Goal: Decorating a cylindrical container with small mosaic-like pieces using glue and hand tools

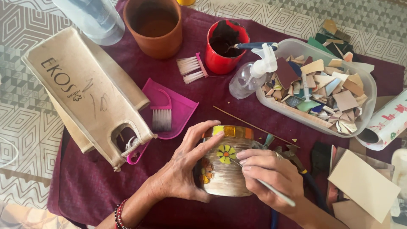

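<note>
Gripping a small round pot [227, 167] from its left side, the left hand [186, 169] had its fingers curled around the wall and its thumb over the rim. The pot lay tilted between both hands on the maroon cloth [97, 186]. Its grey, mortar-smeared wall carried a yellow flower mosaic [226, 153] with a dark centre, an orange flower lower down just by the left palm, and a band of orange and yellow tiles along the rim. The right hand [269, 174] was closed in a pencil grip on a thin metal tool [263, 183], its tip touching the wall just beside the yellow flower. Beyond the right hand's knuckles stood a clear plastic tub [369, 85] of broken tile pieces; pliers [296, 159] lay just behind it.
</note>
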